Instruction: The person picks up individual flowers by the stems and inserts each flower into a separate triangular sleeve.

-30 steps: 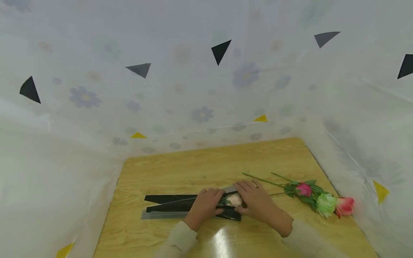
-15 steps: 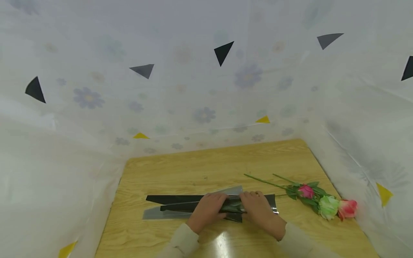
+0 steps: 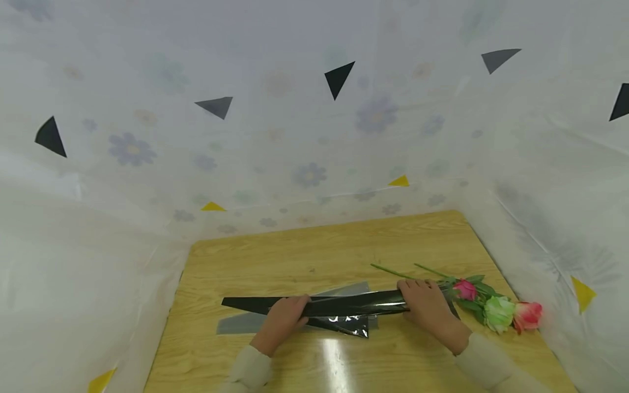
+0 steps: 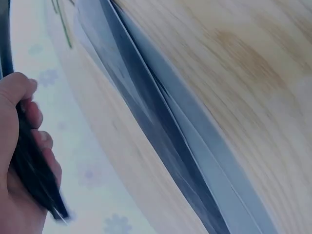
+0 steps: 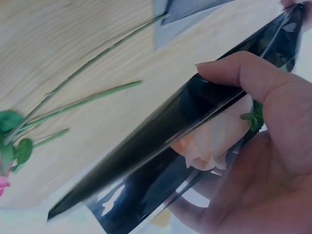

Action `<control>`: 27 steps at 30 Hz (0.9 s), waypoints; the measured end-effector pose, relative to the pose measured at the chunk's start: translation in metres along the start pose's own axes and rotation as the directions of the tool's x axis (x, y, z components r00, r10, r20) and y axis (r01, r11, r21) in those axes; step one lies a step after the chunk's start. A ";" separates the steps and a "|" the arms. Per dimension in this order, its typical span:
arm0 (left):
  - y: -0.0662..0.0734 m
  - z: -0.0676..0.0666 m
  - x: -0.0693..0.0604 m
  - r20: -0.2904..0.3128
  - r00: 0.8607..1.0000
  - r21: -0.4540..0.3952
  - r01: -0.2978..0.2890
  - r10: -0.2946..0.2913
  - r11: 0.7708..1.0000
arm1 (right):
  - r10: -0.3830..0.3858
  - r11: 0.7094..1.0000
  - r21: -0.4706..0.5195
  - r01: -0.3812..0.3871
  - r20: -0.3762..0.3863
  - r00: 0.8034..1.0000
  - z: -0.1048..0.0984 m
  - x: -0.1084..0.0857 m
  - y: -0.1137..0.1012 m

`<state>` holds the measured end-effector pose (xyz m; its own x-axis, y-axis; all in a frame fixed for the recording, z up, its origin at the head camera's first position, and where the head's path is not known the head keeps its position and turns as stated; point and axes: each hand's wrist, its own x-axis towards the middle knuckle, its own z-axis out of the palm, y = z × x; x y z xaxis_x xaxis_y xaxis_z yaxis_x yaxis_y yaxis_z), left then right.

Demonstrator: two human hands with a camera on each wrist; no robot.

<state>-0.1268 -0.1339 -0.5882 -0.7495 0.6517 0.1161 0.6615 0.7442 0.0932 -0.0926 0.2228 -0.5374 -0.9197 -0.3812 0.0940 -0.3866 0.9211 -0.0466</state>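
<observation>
Both hands hold a black glossy flower sleeve (image 3: 356, 303) above the table. My left hand (image 3: 282, 322) grips its narrow end, with fingers wrapped round it in the left wrist view. Toward the wide end, my right hand (image 3: 429, 311) holds the sleeve between thumb and fingers. A pale peach rose (image 5: 209, 141) with a bit of green leaf lies inside the sleeve in the right wrist view; its stem is hidden. Under the hands lie another black sleeve (image 3: 351, 328) and grey sleeves (image 3: 241, 325), overlapping on the table.
Past my right hand lie several roses: a deep pink rose (image 3: 464, 289), a pale green rose (image 3: 498, 314) and a coral-pink rose (image 3: 528, 317). Their green stems point left over the wooden table (image 3: 295, 262). A pale flower-print sheet (image 3: 309, 174) surrounds the table.
The sleeve with the rose has been lifted off the pile. My left hand has moved left along it and my right hand rightward, so the hands are now further apart.
</observation>
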 end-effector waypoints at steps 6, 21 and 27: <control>-0.011 -0.002 -0.009 -0.040 0.999 0.035 0.004 -0.003 0.999 | -0.009 1.000 -0.021 0.008 -0.025 1.000 0.002 -0.007 0.021; 0.006 -0.012 0.004 -0.007 0.999 0.105 -0.040 0.041 0.994 | -0.077 0.997 -0.008 0.077 -0.003 0.997 0.013 0.001 0.014; 0.025 -0.010 0.027 0.018 0.999 0.120 -0.050 0.048 0.992 | -0.129 0.992 -0.018 0.128 -0.034 0.991 0.017 0.022 -0.013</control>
<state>-0.1299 -0.0990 -0.5726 -0.7174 0.6890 0.1027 0.6900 0.7231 -0.0315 -0.1090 0.2012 -0.5514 -0.8593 -0.4939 0.1328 -0.5001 0.8658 -0.0158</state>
